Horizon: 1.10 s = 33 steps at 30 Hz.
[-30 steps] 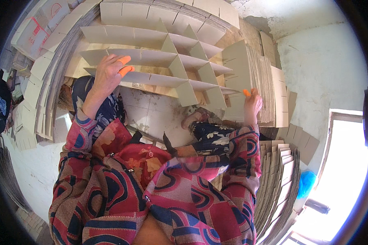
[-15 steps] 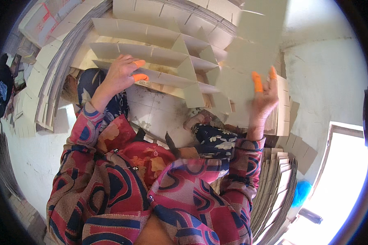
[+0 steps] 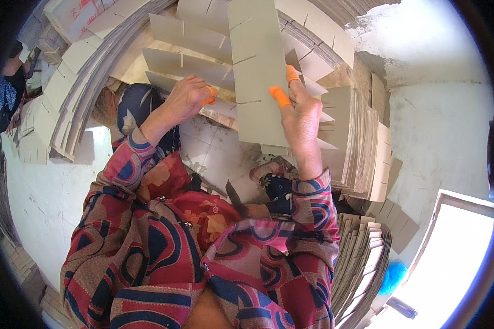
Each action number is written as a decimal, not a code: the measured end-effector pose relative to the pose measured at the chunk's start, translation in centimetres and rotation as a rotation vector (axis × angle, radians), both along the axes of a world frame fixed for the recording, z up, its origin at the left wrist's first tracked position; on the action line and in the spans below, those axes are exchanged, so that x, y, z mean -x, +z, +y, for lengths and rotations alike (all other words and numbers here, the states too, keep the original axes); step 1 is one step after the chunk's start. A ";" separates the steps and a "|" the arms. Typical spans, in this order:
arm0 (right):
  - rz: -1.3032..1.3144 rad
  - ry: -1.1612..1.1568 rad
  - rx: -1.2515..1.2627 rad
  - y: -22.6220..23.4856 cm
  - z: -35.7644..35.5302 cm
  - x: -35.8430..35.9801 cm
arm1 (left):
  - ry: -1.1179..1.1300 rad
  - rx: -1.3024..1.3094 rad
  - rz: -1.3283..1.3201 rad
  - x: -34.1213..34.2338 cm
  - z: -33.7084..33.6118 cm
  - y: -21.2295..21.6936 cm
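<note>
My right hand pinches the right edge of a long grey cardboard strip with slots cut into it, between thumb and a finger in orange finger cots. The strip stands over an assembly of slotted cardboard dividers and hides its middle. My left hand is at the near left side of these dividers, its orange-tipped fingers drawn together beside the nearest long strip. Whether anything is between them is hidden. Several short cross pieces show to the right of the held strip.
Stacks of slotted cardboard rise at the left, at the right and beside my right elbow. A blue plastic bag lies near the bright doorway. At the far left, part of another person shows.
My right hand has brought the cardboard strip left, over the dividers. My left hand has moved slightly right, and its fingers, apart before, have closed. The view has shifted a little.
</note>
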State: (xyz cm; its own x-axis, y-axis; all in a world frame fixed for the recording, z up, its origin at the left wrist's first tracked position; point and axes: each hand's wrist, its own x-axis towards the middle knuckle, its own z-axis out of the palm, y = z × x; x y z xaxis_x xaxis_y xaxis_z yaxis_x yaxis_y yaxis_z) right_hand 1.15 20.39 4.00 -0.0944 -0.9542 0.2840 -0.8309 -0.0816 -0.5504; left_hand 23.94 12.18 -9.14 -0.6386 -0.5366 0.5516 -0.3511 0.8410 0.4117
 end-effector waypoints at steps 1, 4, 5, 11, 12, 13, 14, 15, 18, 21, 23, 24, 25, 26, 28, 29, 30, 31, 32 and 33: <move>-0.008 0.006 -0.014 -0.2 -0.1 -0.2 | 0.004 0.006 -0.005 0.0 0.0 0.0; -0.070 0.105 0.087 -1.5 -0.7 -0.4 | 0.012 0.002 -0.023 0.1 -0.2 0.0; -0.062 0.101 0.061 -1.4 -0.7 -0.5 | 0.009 0.006 -0.016 0.1 -0.2 0.1; -0.004 0.151 -0.027 0.1 -1.5 -1.3 | 0.013 0.012 -0.053 0.1 -0.6 -0.5; 0.011 0.185 0.016 -0.4 -1.8 -1.1 | 0.012 0.010 -0.056 0.2 -0.7 -0.4; 0.025 0.221 0.059 -0.9 -2.1 -0.9 | 0.011 0.007 -0.059 0.3 -0.8 -0.3; 0.009 0.215 0.057 -1.3 -2.3 -0.9 | 0.007 -0.005 -0.057 0.4 -0.9 -0.3; -0.009 0.213 0.053 -1.9 -2.5 -1.1 | 0.005 -0.018 -0.057 0.3 -0.9 -0.3; 0.012 0.296 0.078 -3.1 -3.2 -1.6 | 0.010 -0.029 -0.037 0.3 -1.0 -0.5; 0.075 0.338 0.037 -6.1 -4.0 -1.9 | 0.019 -0.038 -0.016 0.4 -0.9 -0.4; 0.189 0.321 -0.064 -7.4 -4.1 -2.5 | 0.020 -0.039 -0.013 0.5 -0.9 -0.4; 0.281 0.305 -0.136 -7.5 -4.0 -3.0 | 0.017 -0.034 -0.018 0.5 -1.0 -0.4; 0.372 0.285 -0.209 -7.5 -3.9 -3.3 | 0.013 -0.030 -0.023 0.5 -1.0 -0.4; 0.381 0.254 -0.237 -7.2 -3.9 -3.3 | 0.023 -0.044 -0.036 0.5 -1.0 -0.4; 0.403 0.170 -0.297 -5.6 -3.7 -3.2 | 0.022 -0.070 -0.053 0.8 -0.9 0.0; 0.354 0.143 -0.158 -5.6 -3.2 -2.5 | 0.021 -0.047 -0.048 0.6 -0.8 -0.1; 0.309 0.115 -0.014 -5.3 -2.4 -1.1 | 0.020 -0.020 -0.039 0.5 -0.7 -0.1; 0.275 0.076 0.127 -5.0 -1.7 0.6 | 0.007 0.006 -0.022 0.6 -0.6 0.1; 0.323 0.009 0.219 -5.0 -0.9 2.8 | -0.005 0.015 -0.001 0.8 -0.5 0.4; 0.371 -0.055 0.311 -5.2 0.1 5.5 | -0.015 0.024 0.017 0.9 -0.3 1.2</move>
